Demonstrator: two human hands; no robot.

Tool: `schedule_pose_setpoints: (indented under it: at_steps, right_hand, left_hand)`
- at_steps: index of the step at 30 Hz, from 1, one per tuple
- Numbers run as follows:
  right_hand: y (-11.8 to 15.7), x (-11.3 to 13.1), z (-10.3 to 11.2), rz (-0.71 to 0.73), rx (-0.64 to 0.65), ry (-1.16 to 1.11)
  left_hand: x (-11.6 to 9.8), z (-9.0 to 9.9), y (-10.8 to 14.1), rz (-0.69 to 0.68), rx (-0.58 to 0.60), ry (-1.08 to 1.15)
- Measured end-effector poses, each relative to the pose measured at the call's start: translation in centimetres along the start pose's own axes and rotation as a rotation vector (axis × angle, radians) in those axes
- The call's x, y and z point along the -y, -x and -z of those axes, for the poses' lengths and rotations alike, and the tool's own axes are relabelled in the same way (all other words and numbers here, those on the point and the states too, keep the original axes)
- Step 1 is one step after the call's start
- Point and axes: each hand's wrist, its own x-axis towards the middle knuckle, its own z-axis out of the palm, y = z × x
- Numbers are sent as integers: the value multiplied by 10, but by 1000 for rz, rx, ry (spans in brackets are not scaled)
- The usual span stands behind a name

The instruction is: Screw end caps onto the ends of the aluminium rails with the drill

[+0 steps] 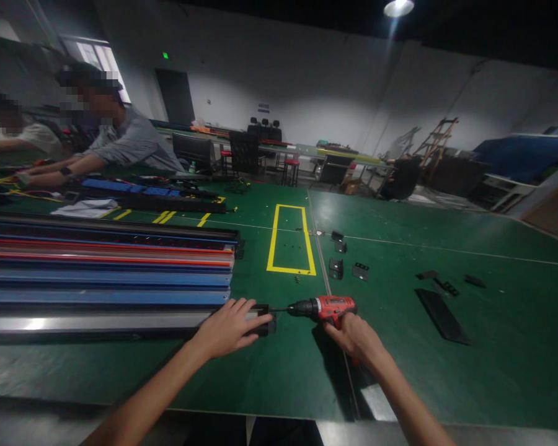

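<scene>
My right hand [356,337] is wrapped around the grip of a red and black cordless drill [332,306]. The drill lies level, its long thin bit [279,309] pointing left with the tip at the end of a long black and silver rail [134,321]. Resting on that rail near its black end piece [263,328] is my left hand [227,325], its fingers spread and stretched out over the top. Whether a screw sits at the bit's tip is too small to tell.
Several long blue and orange rails [106,279] lie beyond, parallel. A yellow taped rectangle [272,241] marks the green table [400,371]. Black brackets [336,268] and a flat black piece [441,316] lie rightward. Two people work at left, one in a grey shirt [139,139].
</scene>
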Motion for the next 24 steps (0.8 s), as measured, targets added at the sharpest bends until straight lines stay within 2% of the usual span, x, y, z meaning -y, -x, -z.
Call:
schedule_pose_setpoints:
  at_steps: [9, 15, 24]
  right_hand:
    - [1, 1, 4, -26, 23, -10]
    - [1, 4, 4, -55, 25, 6]
    - [2, 5, 4, -28, 5, 1]
  left_hand:
    - [1, -2, 1, 1, -9, 9]
    - [-1, 2, 0, 4, 26, -16]
    - [-1, 2, 0, 17, 27, -2]
